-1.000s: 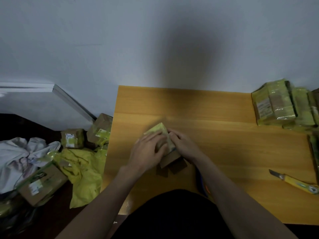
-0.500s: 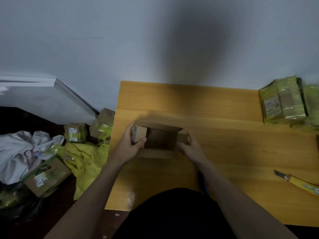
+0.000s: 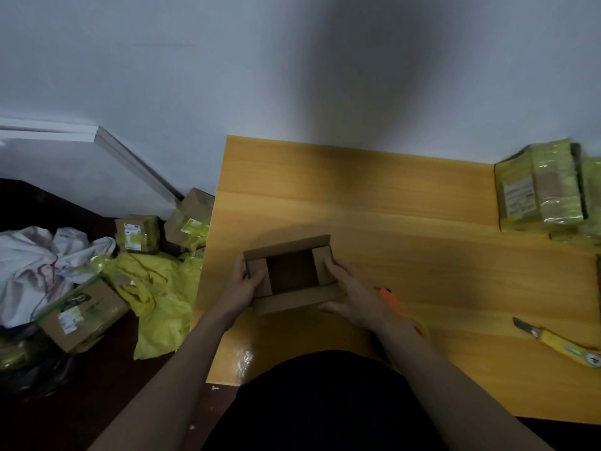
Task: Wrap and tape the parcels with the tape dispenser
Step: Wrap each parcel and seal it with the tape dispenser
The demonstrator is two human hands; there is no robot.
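Holding a small brown cardboard box (image 3: 290, 275) by its two short ends, the person has it resting on the yellow wooden table (image 3: 406, 229), open side up, near the table's edge at about seven o'clock from its centre. The left hand (image 3: 242, 286) grips the left end, thumb laid over the folded-in side flap and fingers behind the wall. The right hand (image 3: 349, 296) touches the right end with its fingertips; the thumb stretches loosely beneath, so whether it truly pinches the flap cannot be told. The hands are apart, with the box between them.

Both short flaps lie inward while the two long flaps stand out at twelve and six o'clock; the inside looks dark, and its contents cannot be made out. Closing it well probably means keeping the short flaps flat with the thumbs, then bringing the long flaps over so their edges meet squarely, and keeping one palm on the seam while the other hand fetches the tape.

An orange object (image 3: 388, 296), perhaps the dispenser, peeks from behind the right wrist at four o'clock. A yellow utility knife (image 3: 559, 343) lies at the table's four o'clock edge; parcels wrapped in yellow-green tape (image 3: 540, 187) sit at two o'clock.
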